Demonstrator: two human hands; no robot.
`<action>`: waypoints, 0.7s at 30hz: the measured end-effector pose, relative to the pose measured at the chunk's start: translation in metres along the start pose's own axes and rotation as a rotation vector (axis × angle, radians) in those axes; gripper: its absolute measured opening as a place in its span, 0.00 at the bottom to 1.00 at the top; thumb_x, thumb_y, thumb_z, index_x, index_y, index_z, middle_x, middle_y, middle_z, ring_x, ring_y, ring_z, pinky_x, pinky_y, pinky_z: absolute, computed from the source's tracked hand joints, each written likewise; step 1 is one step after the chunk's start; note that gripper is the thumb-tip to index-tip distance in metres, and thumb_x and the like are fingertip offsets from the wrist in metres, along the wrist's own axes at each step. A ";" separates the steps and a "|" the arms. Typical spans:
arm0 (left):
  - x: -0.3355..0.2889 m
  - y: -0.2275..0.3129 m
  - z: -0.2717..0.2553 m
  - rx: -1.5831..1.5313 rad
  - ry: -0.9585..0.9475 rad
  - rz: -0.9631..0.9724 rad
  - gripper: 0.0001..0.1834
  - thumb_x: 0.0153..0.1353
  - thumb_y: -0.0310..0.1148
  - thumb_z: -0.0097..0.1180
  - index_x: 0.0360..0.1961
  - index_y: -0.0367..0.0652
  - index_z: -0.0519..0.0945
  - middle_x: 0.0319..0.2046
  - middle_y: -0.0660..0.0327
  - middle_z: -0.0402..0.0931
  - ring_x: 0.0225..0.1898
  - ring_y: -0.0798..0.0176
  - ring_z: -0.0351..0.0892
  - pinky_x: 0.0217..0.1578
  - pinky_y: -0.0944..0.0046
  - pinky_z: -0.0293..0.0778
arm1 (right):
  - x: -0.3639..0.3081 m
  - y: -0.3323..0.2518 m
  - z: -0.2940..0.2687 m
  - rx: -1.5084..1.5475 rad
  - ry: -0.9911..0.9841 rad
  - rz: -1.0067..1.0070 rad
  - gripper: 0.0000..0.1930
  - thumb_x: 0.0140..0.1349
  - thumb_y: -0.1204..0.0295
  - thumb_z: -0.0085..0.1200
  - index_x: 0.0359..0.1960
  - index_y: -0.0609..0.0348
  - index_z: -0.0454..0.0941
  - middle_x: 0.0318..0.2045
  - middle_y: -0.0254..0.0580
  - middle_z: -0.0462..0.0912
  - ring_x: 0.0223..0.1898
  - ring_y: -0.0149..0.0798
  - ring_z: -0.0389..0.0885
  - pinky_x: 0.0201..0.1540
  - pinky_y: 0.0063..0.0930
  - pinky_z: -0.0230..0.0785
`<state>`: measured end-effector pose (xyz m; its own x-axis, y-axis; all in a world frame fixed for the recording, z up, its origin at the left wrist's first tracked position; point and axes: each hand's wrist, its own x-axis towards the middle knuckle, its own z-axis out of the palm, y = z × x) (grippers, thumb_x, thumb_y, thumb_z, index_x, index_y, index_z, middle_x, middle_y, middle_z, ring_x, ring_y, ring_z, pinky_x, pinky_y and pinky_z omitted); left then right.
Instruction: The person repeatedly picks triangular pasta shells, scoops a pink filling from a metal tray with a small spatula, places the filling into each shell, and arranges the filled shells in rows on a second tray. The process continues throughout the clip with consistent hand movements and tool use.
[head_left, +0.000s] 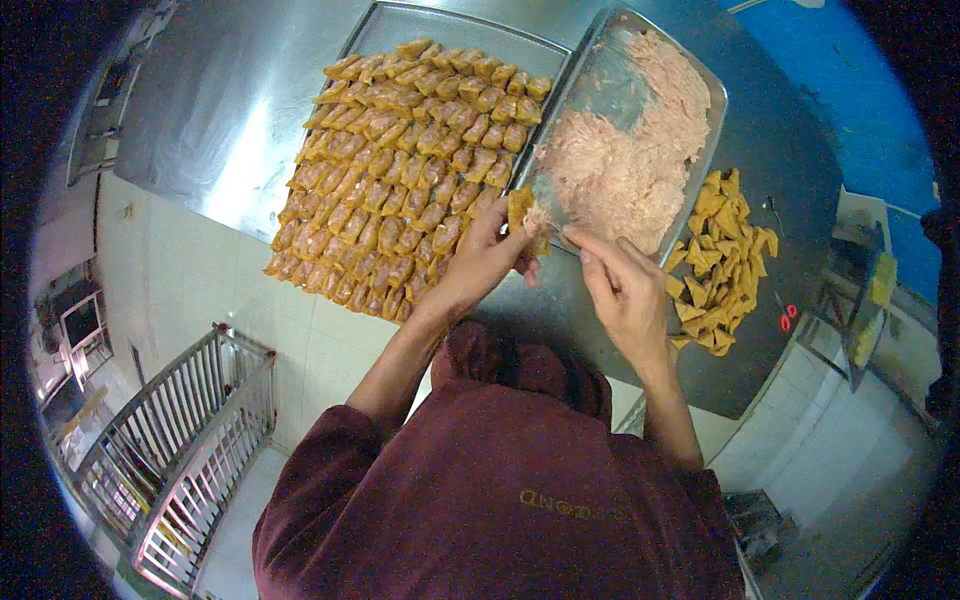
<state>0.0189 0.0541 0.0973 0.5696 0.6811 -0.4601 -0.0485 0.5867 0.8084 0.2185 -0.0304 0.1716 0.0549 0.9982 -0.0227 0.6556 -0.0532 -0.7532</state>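
Observation:
My left hand (pixel 485 258) is closed around a yellow-brown fried tofu piece (pixel 520 207), held upright at the near corner of the paste tray. A lump of pale pink paste (pixel 536 217) shows at the tofu's opening. Just to the right, my right hand (pixel 628 292) has its fingers pinched together, pointing at the tofu piece; whatever lies between the fingertips is too small to make out. Beyond both hands, a metal tray (pixel 716 135) holds a large mass of pale pink minced paste (pixel 625 165). Rows of filled tofu pieces (pixel 400 170) lie left of my left hand.
Under the filled rows is a mesh tray (pixel 465 28) on the steel table (pixel 215 110). A pile of unfilled tofu pieces (pixel 722 265) sits right of the paste tray. Red-handled scissors (pixel 788 317) lie near the table's right edge. A slatted metal rack (pixel 190 440) stands at lower left.

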 end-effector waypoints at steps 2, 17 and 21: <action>-0.006 0.014 0.013 -0.074 -0.050 -0.040 0.18 0.80 0.36 0.49 0.61 0.35 0.73 0.41 0.55 0.81 0.35 0.60 0.86 0.38 0.57 0.88 | -0.005 -0.014 -0.008 -0.105 -0.002 0.006 0.21 0.68 0.80 0.60 0.61 0.50 0.87 0.30 0.46 0.78 0.29 0.48 0.79 0.33 0.41 0.75; -0.039 0.059 0.021 -0.088 -0.074 -0.181 0.35 0.84 0.60 0.35 0.42 0.38 0.80 0.21 0.62 0.75 0.13 0.68 0.72 0.12 0.67 0.69 | -0.026 -0.058 -0.067 -0.258 -0.091 -0.166 0.29 0.54 0.78 0.68 0.59 0.39 0.90 0.25 0.34 0.67 0.23 0.37 0.73 0.27 0.35 0.71; -0.046 0.065 0.028 -0.007 -0.196 -0.211 0.37 0.83 0.63 0.33 0.39 0.40 0.81 0.15 0.66 0.70 0.07 0.71 0.62 0.07 0.69 0.59 | -0.015 -0.047 -0.067 -0.285 -0.108 -0.354 0.31 0.48 0.80 0.70 0.58 0.39 0.92 0.23 0.33 0.63 0.22 0.35 0.67 0.25 0.34 0.64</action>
<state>0.0128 0.0483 0.1815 0.7156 0.4464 -0.5372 0.0824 0.7098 0.6996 0.2369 -0.0449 0.2515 -0.2783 0.9525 0.1237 0.8017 0.3013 -0.5163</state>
